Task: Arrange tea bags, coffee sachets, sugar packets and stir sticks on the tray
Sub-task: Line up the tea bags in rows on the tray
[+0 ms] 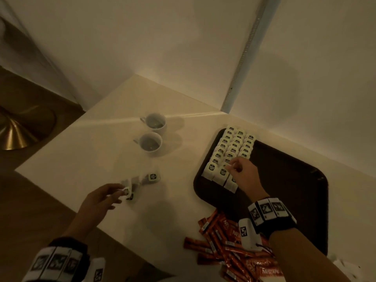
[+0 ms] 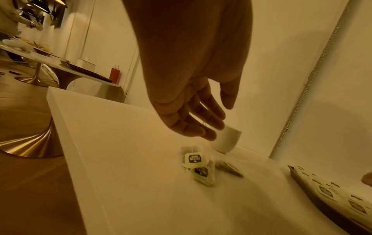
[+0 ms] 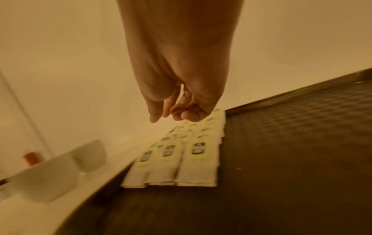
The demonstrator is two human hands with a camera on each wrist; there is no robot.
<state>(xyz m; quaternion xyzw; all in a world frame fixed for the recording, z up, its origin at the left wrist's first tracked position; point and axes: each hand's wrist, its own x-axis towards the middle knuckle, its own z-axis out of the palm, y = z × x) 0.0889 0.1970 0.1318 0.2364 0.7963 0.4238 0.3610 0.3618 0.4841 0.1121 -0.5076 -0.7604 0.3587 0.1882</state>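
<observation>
A dark brown tray (image 1: 284, 180) (image 3: 292, 151) lies on the white table by the wall. Three neat rows of tea bags (image 1: 234, 147) (image 3: 197, 159) fill its far left part. My right hand (image 1: 234, 166) (image 3: 171, 116) hovers over the near end of those rows with its fingers curled and nothing visible in them. Loose tea bags (image 1: 130, 195) (image 2: 196, 159) lie on the table to the left, one more (image 1: 152, 177) a little farther off. My left hand (image 1: 118, 192) (image 2: 219, 122) hangs just above them, fingers straight, thumb apart. Orange coffee sachets (image 1: 230, 241) are piled at the tray's near edge.
Two white cups (image 1: 155, 121) (image 1: 150, 141) stand left of the tray, beyond the loose bags. The table's left edge (image 2: 66, 127) drops to a wooden floor with a brass table base (image 1: 14, 131). Walls close in behind the tray. Blurred white packets (image 1: 345, 265) lie at the bottom right.
</observation>
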